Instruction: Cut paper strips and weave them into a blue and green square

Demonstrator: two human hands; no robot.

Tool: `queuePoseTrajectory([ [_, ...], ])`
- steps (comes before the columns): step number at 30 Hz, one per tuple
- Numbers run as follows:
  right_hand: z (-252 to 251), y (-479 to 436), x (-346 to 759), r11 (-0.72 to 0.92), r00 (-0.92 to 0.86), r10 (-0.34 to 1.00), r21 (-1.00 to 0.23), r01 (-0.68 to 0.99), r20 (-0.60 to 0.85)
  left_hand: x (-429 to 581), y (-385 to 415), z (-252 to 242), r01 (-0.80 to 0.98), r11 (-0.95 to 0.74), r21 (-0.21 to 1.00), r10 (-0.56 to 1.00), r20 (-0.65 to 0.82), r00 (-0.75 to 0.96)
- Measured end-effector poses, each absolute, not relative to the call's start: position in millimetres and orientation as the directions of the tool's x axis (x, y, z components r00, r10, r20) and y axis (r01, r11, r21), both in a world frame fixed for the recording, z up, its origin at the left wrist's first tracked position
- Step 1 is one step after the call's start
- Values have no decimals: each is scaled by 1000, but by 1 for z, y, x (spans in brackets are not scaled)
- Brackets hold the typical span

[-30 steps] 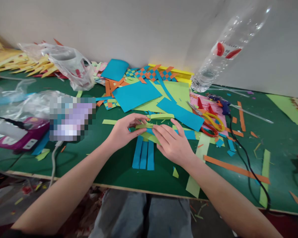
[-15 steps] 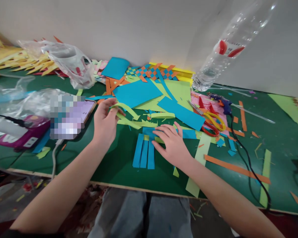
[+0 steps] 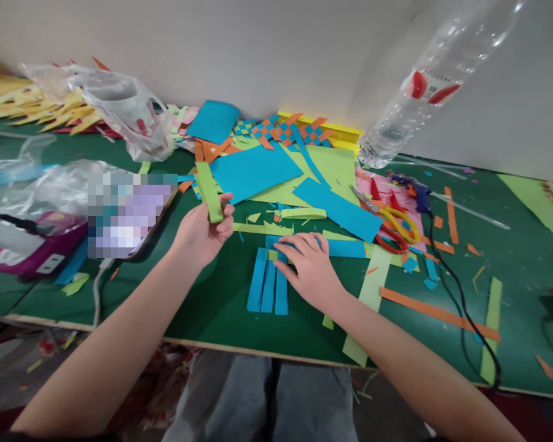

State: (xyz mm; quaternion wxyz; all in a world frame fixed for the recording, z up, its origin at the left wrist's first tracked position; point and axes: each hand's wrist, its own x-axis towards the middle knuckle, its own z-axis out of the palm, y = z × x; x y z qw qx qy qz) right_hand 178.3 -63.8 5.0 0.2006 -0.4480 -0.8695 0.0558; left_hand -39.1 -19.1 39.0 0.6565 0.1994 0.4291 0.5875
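My left hand (image 3: 205, 230) is closed around a folded light-green paper strip (image 3: 208, 193), raised above the table. The strip bends back in a loop, with its free end pointing away from me. My right hand (image 3: 309, 268) lies on a blue paper strip (image 3: 345, 248), fingers extended, holding nothing. Under its fingertips, several upright blue paper strips (image 3: 268, 288) meet the crosswise one, and a small green patch shows where they are woven. My right fingers hide part of that crossing. Another green strip loop (image 3: 303, 213) lies just beyond my right hand.
Red-and-yellow scissors (image 3: 394, 224) and a glue gun (image 3: 417, 195) with a black cord lie to the right. A phone (image 3: 136, 215) sits at left. Behind are blue paper sheets (image 3: 253, 174), woven pieces (image 3: 288, 132) and a clear bottle (image 3: 424, 92).
My left hand has turned palm upward, and the green strip now stands up from it instead of drooping to the right. My right hand has shifted slightly left over the blue strips.
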Motion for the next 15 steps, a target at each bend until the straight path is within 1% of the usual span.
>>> queuePoseTrajectory([
  [4,2,-63,177,601,-527,794,-261,755,303,-38,-24,37,-498,361,788,928,-357,108],
  [9,0,-63,178,614,-531,783,-265,743,325,-40,-31,36,-414,540,733,827,-369,425],
  [11,1,-62,178,618,-533,780,-270,738,328,-41,-34,35,-372,571,732,791,-367,490],
  [15,4,-61,178,620,-539,781,-291,728,316,-41,-36,31,-313,583,750,770,-386,509],
])
